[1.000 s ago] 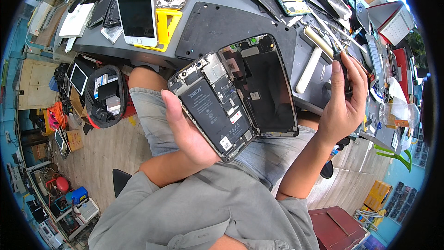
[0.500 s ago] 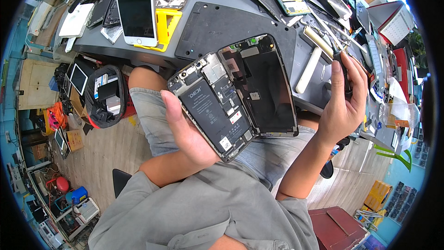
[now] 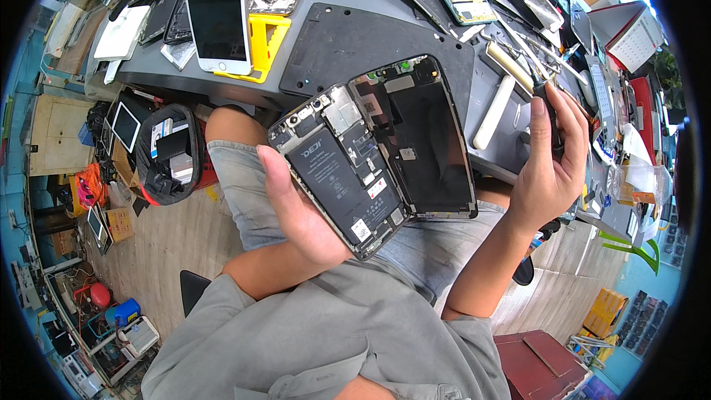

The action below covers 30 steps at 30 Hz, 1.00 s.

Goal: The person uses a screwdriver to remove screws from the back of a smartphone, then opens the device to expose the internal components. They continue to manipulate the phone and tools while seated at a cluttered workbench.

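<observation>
An opened smartphone lies along my left hand [image 3: 296,215], which grips the left edge of its body, thumb up and the other fingers hidden beneath. The phone body [image 3: 337,170] shows a black battery, the camera corner and small circuit parts. Its black screen panel [image 3: 422,141] is folded out to the right, still joined along the inner edge. Over the right side of the bench, my right hand [image 3: 555,155] closes its fingers round a thin tool with a dark handle [image 3: 552,122], seemingly a screwdriver, whose tip blends into the clutter behind.
A dark work mat [image 3: 333,44] covers the bench beyond the phone. A white tablet [image 3: 217,15] leans on a yellow stand [image 3: 270,41] at left. A pale-handled mallet [image 3: 495,112] lies between phone and right hand. A lined bin [image 3: 178,155] stands left of my knees.
</observation>
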### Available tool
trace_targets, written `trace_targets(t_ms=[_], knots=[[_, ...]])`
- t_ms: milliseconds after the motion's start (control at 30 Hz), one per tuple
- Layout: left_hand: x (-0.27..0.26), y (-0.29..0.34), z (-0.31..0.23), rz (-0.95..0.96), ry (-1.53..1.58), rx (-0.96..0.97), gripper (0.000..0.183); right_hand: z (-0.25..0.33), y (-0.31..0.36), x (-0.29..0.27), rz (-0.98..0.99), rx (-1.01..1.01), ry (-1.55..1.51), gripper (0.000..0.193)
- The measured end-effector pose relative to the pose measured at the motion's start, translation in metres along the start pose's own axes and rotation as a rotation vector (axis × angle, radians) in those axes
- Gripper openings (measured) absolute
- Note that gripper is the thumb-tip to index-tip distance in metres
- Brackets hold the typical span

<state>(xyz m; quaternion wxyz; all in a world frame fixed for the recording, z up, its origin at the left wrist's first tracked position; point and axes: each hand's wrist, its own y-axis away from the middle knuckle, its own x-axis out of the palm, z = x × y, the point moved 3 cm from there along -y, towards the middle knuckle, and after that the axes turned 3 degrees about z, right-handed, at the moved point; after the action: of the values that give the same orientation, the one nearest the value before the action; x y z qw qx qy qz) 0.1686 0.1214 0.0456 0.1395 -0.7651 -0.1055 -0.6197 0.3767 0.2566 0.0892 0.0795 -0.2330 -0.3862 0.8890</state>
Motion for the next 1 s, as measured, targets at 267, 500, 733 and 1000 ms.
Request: trace_targets(t_ms=[267,500,733,1000], knots=[[-0.0003,-0.0008,-0.0007,-0.014,-0.033,0.002,0.101,0.0003,0.0000,-0.0005,0.006,0.010,0.013,0.026],[0.0003,-0.0007,-0.0004,-0.007,-0.024,0.003,0.100,0.0000,0.0000,0.0000,0.005,0.013,0.013,0.025],[0.0008,-0.0005,-0.0006,-0.006,-0.009,-0.011,0.099,-0.0002,-0.0002,-0.0011,0.004,0.015,0.006,0.025],[-0.0043,0.0000,-0.0021,0.008,-0.049,-0.012,0.103,0.0011,-0.0005,-0.0004,0.005,0.006,0.010,0.025]])
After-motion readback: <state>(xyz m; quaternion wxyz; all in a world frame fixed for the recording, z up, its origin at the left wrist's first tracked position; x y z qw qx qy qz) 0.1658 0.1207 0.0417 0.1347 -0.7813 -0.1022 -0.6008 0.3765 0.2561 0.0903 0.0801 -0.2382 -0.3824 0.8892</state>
